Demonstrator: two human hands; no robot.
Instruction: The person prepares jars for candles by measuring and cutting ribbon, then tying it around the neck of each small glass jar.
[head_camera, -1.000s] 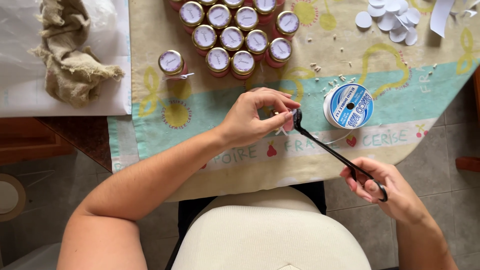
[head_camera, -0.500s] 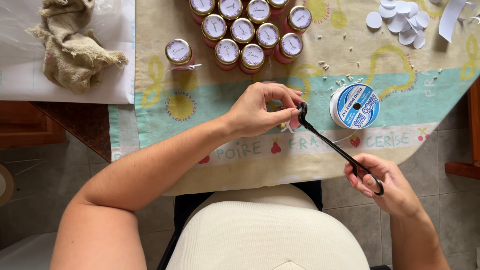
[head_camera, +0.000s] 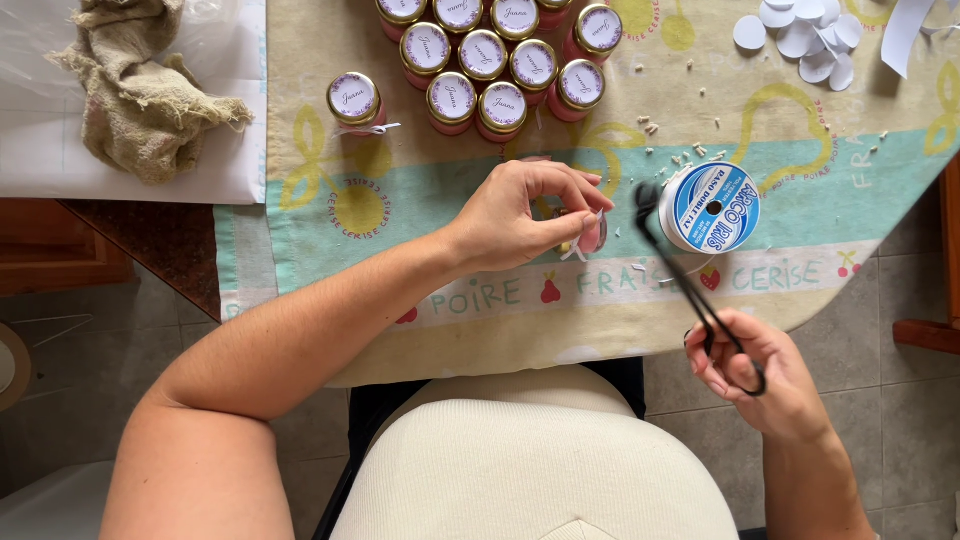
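Observation:
My left hand (head_camera: 520, 215) is closed around a small pink jar (head_camera: 590, 237) with a white ribbon at its neck, held just above the tablecloth. My right hand (head_camera: 755, 375) grips the handles of black scissors (head_camera: 680, 270), whose blurred blades point up toward a blue-and-white ribbon spool (head_camera: 712, 208). The blades sit a short way to the right of the jar, not touching it. A thin white ribbon strand trails from the spool across the cloth.
A cluster of several pink jars with gold lids (head_camera: 500, 60) stands at the back, one apart (head_camera: 354, 102). White paper discs (head_camera: 805, 30) lie back right. A crumpled beige cloth (head_camera: 140, 90) rests on white paper at left. The printed tablecloth (head_camera: 400, 200) is littered with ribbon scraps.
The scissors have swung right, away from the jar's ribbon toward the spool. My left hand still holds the jar in about the same place.

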